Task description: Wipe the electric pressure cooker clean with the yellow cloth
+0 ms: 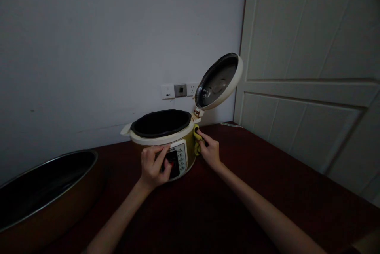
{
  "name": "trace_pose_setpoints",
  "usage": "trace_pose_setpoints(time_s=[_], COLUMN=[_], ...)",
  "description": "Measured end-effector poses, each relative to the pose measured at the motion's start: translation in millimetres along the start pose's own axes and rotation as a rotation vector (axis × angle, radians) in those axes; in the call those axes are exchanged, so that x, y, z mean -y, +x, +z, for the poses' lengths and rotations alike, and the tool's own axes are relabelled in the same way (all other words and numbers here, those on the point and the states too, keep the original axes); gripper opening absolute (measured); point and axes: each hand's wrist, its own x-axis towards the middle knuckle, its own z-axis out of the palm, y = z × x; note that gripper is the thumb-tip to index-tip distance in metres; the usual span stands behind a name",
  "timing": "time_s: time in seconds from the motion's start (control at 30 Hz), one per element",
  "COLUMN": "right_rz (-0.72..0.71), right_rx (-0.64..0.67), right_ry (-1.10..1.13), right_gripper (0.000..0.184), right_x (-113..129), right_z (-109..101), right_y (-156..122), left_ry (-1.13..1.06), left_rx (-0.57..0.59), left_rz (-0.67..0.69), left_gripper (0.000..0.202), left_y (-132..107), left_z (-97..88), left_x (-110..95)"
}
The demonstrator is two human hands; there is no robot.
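Observation:
An electric pressure cooker [191,135] with a white rim and a yellow-green body stands on the table, its hinged lid [221,80] raised toward the right. Inside its rim is a dark inner pot [160,123]. My left hand [153,165] rests against the front control panel [181,159], fingers stretched and thumb apart, partly covering the panel. On the cooker's right side, below the hinge, my right hand [210,149] presses a yellow cloth [196,139] against the body. Part of the cloth is hidden behind the fingers.
A large brown pan [74,194] with a dark inside lies at the left on the dark red table [243,190]. Behind the cooker, wall sockets [168,91] are set in the pale wall. A white panelled door [311,60] borders the table's right side.

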Motion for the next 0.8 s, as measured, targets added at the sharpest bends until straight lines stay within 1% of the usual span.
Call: trace_pose_setpoints(time_s=[0.07, 0.13, 0.23, 0.3, 0.43, 0.5, 0.57, 0.7, 0.8], right_rz=[0.026, 0.043, 0.016, 0.007, 0.109, 0.14, 0.105, 0.003, 0.049], right_rx=[0.012, 0.023, 0.058, 0.083, 0.097, 0.097, 0.087, 0.074, 0.053], right_ry=[-0.029, -0.058, -0.071, -0.079, -0.163, -0.195, -0.184, -0.096, -0.082], right_gripper=[0.038, 0.038, 0.039, 0.039, 0.037, 0.037, 0.039, 0.043, 0.041], right_x=[-5, -6, -1, 3, 1, -1, -1, 5, 6], right_z=[0, 0, -2, -5, -5, -4, -2, -2, -1], right_y=[3, 0, -10, -11, 5, 9, 3, -16, -9], left_ry=[0.003, 0.006, 0.006, 0.007, 0.018, 0.024, 0.022, 0.009, 0.007], left_rx=[-0.006, -0.008, -0.017, -0.032, -0.034, -0.027, -0.027, -0.053, -0.065], left_rz=[-0.006, -0.014, -0.033, -0.047, -0.043, -0.035, -0.032, -0.044, -0.05], left_gripper=[0.058, 0.058, 0.054, 0.052, 0.049, 0.049, 0.048, 0.045, 0.043], left_y=[0, 0, 0, 0, 2, 3, 3, 2, 2], left_z=[0.1, 0.7, 2.9, 4.3, 4.0, 3.0, 2.9, 5.7, 7.4], left_x=[-1, -2, -4, -5, -5, -4, -3, -3, -3])
